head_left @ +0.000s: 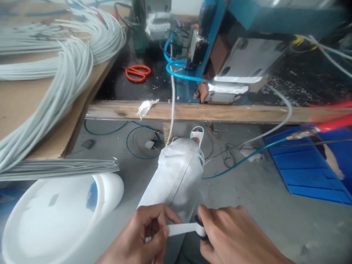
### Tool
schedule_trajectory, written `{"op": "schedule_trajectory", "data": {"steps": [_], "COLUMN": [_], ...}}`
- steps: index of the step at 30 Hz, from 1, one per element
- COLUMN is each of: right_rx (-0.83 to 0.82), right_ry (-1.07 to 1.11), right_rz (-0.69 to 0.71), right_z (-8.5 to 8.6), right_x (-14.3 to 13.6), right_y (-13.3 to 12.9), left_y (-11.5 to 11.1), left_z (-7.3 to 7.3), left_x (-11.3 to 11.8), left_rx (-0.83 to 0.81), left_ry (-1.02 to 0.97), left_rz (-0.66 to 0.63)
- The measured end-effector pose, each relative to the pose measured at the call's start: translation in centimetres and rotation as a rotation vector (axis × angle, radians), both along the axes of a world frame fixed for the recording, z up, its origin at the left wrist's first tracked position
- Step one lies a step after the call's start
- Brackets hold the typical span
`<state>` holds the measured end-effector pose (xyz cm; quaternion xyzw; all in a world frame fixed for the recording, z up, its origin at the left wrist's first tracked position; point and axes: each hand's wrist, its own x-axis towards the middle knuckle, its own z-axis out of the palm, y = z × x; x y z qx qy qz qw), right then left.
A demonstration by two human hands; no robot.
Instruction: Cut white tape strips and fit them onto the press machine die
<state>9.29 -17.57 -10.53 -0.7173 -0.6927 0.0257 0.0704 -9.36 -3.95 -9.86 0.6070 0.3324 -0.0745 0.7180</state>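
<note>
Over the trouser leg (pixel 177 172), the left hand (pixel 151 233) is finger-pinching white tape (pixel 181 228) while the right hand (pixel 232 229) is clamping fingers round its roll (pixel 200 230), prob just for tension.

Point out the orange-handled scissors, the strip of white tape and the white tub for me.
Orange-handled scissors (pixel 138 74): head view, on the handles.
Strip of white tape (pixel 182 229): head view, mid-length on its flat face.
White tub (pixel 101 191): head view, on its rim.
</note>
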Motion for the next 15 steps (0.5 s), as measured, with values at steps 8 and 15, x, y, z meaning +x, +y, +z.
{"op": "schedule_trajectory", "data": {"steps": [8,15], "right_rx": [-0.038,-0.095], "right_ry": [-0.032,0.654], "right_rz": [0.022,0.059], "right_z": [0.6,0.6], "right_x": [-0.7,2.9], "right_y": [1.2,0.6], "left_y": [-0.1,1.7], "left_z": [0.1,-0.1], "left_x": [0.1,-0.3], "left_rx": [-0.010,-0.175], "left_ry": [0.011,-0.103], "left_rz": [0.025,0.117]}}
